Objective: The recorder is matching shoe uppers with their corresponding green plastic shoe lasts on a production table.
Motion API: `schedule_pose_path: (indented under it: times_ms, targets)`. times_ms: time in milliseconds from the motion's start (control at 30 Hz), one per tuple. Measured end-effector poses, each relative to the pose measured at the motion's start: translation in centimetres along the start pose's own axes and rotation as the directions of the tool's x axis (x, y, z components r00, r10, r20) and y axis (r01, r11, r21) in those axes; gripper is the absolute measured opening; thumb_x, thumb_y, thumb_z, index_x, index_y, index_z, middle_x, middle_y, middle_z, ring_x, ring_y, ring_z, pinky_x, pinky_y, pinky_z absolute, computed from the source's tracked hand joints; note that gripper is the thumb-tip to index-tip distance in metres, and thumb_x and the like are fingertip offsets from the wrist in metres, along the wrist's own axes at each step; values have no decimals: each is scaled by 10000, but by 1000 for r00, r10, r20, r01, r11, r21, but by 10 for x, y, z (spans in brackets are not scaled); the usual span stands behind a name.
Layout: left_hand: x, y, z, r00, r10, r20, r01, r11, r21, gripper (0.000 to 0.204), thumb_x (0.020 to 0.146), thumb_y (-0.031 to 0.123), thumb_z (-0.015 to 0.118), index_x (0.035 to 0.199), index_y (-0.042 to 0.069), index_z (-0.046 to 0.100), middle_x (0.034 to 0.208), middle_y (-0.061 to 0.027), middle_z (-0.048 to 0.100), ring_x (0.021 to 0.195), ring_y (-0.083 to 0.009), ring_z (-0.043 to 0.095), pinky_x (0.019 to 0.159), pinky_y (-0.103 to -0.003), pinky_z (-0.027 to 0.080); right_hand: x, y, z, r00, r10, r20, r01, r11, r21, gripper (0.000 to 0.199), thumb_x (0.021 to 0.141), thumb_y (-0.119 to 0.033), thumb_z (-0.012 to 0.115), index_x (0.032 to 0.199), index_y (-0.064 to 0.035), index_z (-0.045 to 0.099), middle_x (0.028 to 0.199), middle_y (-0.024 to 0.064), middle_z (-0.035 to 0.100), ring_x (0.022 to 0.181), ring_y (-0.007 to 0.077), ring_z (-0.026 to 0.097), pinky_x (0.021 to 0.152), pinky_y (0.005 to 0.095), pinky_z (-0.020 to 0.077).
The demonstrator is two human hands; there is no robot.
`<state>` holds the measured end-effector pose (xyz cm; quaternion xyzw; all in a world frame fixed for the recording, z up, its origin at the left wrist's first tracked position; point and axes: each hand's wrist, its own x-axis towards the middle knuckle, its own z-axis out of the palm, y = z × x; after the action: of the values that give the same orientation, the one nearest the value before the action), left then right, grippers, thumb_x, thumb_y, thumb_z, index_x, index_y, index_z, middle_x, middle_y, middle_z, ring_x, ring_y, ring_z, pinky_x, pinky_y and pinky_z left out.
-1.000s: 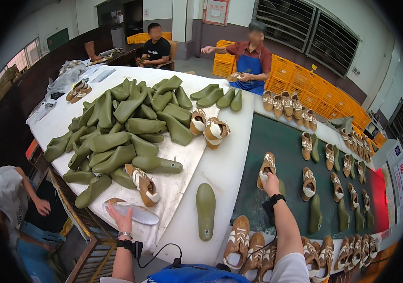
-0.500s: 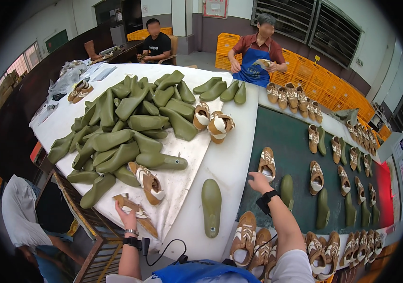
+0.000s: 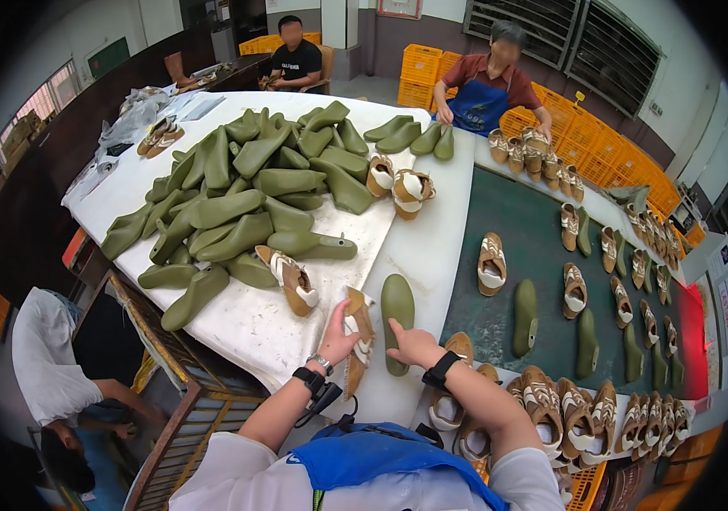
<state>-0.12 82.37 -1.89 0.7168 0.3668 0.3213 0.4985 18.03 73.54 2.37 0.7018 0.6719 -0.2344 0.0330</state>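
Fingers of your left hand [image 3: 336, 336] are closed around a tan and white shoe upper [image 3: 359, 336], holding it upright near the lower centre of the frame, just above the white surface [image 3: 432, 255]. Your right hand [image 3: 415, 345] sits half open, its fingers resting on the near end of an olive green shoe last [image 3: 397, 308] lying flat just right of the upper. Another brown shoe [image 3: 289, 279] lies a little to the upper left, beside the pile of green lasts [image 3: 244, 196]
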Motion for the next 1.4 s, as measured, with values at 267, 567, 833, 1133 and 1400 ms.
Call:
schedule_pose_path:
  times_ms: [267,567,833,1133,1400]
  targets:
    - [67,-48,-39,940,195,-279,-68,910,408,509,729,71,619,1197,33,423,1197,-207,439,1110,-351,427,939,-370,357,-1,-10,16,992,36,-117,-37,999,-3,647,764,-267,545,1297,-15,278,794,194,626,723,334,616,643,420,494]
    - [131,-17,-100,900,-61,-431,358,667,654,546,661,207,674,1146,74,463,1073,-211,474,951,-371,523,814,-425,440,0,-12,25,980,58,-191,-43,996,82,596,744,-178,515,1285,-26,316,760,192,626,686,335,617,619,420,492]
    - [69,-51,-97,959,-245,-144,171,94,981,321,744,287,578,1005,100,586,899,-116,642,835,-266,615,745,-392,407,11,-5,27,982,85,-166,-70,993,94,608,750,-196,511,1297,-44,296,760,194,620,689,344,609,618,427,485]
    - [-30,-29,-44,969,-115,218,-167,348,923,104,719,130,499,788,117,575,695,-99,634,676,-238,618,659,-379,385,-4,-24,10,928,-28,-371,-125,916,-381,647,794,-448,537,1308,-112,331,1061,193,535,952,327,549,732,414,459]
    - [-80,-27,-69,994,72,87,-110,455,883,87,668,179,537,701,122,593,644,-79,613,636,-249,597,638,-398,373,32,-72,37,993,-2,-115,0,1000,-22,758,747,-580,530,1252,-49,337,1143,270,480,834,373,602,682,420,491]
